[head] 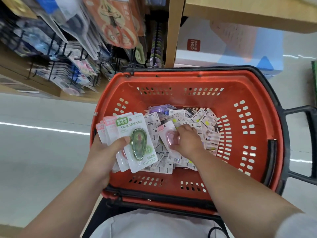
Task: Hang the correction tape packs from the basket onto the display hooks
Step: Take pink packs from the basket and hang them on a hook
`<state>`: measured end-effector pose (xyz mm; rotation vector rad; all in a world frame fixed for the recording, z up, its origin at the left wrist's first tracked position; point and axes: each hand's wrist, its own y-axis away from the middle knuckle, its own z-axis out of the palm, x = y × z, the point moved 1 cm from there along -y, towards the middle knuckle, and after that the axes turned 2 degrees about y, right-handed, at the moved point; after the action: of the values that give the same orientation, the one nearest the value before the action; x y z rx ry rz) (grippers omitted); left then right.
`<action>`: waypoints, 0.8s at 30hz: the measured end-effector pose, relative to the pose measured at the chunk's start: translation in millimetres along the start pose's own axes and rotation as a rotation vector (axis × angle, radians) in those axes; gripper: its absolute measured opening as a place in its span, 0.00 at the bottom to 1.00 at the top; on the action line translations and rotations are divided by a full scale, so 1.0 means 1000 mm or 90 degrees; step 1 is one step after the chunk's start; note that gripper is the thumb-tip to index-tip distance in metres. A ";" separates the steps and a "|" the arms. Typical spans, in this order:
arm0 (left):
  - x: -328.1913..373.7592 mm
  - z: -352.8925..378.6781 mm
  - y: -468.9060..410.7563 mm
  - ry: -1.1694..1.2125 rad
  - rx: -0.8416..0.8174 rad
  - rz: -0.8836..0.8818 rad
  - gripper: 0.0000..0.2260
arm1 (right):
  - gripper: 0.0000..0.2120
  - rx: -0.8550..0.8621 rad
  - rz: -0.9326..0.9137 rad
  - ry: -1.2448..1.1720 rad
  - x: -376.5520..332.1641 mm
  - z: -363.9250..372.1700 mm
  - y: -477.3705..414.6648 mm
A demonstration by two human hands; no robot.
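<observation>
Our red basket [171, 79] holds a pile of tape packs [202, 121]. Our left hand [104, 152] grips a few above it, a green pack [137, 143] on top. Our right hand [187, 140] pinches a pink pack [169, 136] in the pile.

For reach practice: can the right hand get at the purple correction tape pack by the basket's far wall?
Probably yes: the purple correction tape pack lies exposed, though the right hand grips a pink pack.

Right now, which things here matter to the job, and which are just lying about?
Job: left hand, gripping a stack of packs; right hand, pinching a pink pack; basket; loose packs; hooks.
Lying about: deli box; cardboard.
</observation>
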<state>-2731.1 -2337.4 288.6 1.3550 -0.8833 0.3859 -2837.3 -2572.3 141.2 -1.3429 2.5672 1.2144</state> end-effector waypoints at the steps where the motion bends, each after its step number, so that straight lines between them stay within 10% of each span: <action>1: 0.002 -0.003 0.004 0.008 0.001 0.004 0.19 | 0.33 0.010 0.028 -0.023 -0.002 0.000 0.001; 4: 0.006 -0.014 0.018 0.021 -0.002 0.019 0.25 | 0.41 0.003 0.083 -0.045 -0.007 0.005 -0.001; 24: 0.077 -0.174 0.015 0.172 -0.105 0.102 0.18 | 0.13 0.203 0.045 -0.518 -0.176 -0.078 0.101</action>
<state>-2636.9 -2187.7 361.2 1.0555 -0.7816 0.5918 -2770.0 -2464.8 317.6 -0.5292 2.0845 1.0050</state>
